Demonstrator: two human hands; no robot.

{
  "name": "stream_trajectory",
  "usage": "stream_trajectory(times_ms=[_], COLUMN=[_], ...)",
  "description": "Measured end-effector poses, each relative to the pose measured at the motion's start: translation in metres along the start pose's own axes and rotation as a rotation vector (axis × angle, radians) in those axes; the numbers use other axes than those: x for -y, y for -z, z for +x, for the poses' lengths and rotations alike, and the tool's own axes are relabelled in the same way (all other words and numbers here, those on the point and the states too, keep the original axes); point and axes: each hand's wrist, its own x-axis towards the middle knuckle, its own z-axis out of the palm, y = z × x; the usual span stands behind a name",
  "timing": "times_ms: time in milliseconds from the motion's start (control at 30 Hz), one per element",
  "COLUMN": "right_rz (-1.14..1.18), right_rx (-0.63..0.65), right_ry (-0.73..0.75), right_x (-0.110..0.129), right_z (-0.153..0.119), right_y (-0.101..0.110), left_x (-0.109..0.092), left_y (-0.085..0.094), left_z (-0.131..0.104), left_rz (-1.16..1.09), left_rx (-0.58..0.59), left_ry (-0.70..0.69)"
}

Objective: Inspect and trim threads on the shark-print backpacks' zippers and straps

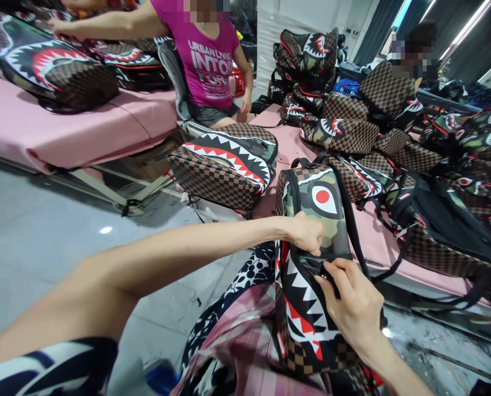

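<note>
A backpack (330,234) with a shark-mouth print, a camouflage panel and brown checks stands propped against my lap. My left hand (306,233) is curled into a fist on its front, gripping the fabric just above the dark pocket opening. On the other side of that opening, my right hand (355,300) pinches with thumb and forefinger at a small shiny piece that looks like a zipper pull (323,276). My fingers partly hide it. A black shoulder strap (353,231) hangs along the backpack's right side.
Another shark backpack (229,165) lies on the pink-covered table (287,146) ahead. Several more backpacks (307,55) are piled behind and to the right. At left, a second pink table (80,129) bears bags. A person in a magenta shirt (206,60) sits between the tables; another person (419,49) is farther back.
</note>
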Motion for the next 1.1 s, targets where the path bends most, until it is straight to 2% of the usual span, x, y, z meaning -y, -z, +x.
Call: stream_trajectory(times_ms=[267,767,933,1100], right_rz=[-0.121,-0.071,-0.084,-0.075], right_rx=[-0.043,-0.006,-0.039,-0.088], right_ry=[0.025,-0.007,-0.019,0.044], right_x=[0.0037,0.0027,0.0033,0.0020], right_z=[0.0070,0.0083,0.0093,0.0092], right_y=[-0.0026,0.0011,-0.0019,-0.0049], left_x=[0.0001,-0.0028,-0.0044,-0.0056], left_y=[-0.0006,0.0011,0.0027,0.0033], left_z=[0.0011,0.0019,0.0003,-0.0004], left_rz=[0.015,0.055,0.054,0.069], left_rx=[0.010,0.038,0.056,0.048], left_ry=[0.018,0.036,0.054,0.056])
